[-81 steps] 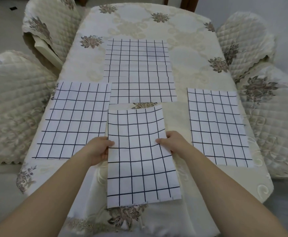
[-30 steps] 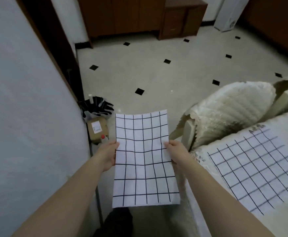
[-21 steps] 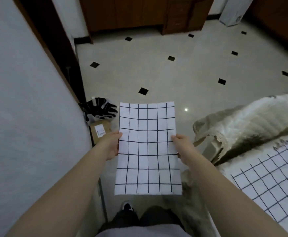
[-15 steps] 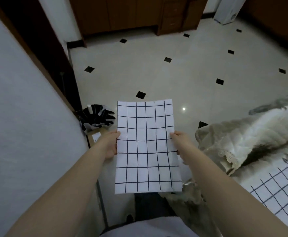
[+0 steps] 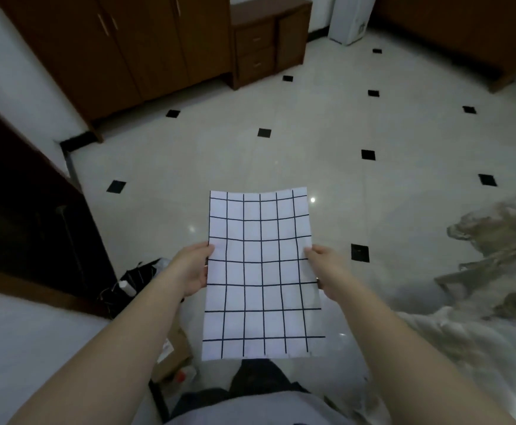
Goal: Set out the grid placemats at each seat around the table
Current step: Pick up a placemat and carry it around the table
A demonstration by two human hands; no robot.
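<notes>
A white placemat with a black grid (image 5: 261, 271) hangs in the air in front of me, above the floor. My left hand (image 5: 190, 268) grips its left edge and my right hand (image 5: 327, 268) grips its right edge, thumbs on top. A quilted cream chair cover (image 5: 490, 271) shows at the right edge. The table and the other placemats are out of view.
Pale tiled floor (image 5: 250, 154) with small black squares spreads ahead. Brown wooden cabinets (image 5: 146, 44) line the far wall. A dark doorway (image 5: 26, 216) is at the left, with a black bag (image 5: 140, 277) and a cardboard box (image 5: 170, 354) on the floor beside it.
I lifted the placemat off the table, turned left away from it and kept walking. The table and its placemats have slid out of view to the right. Both hands hold the placemat as before.
</notes>
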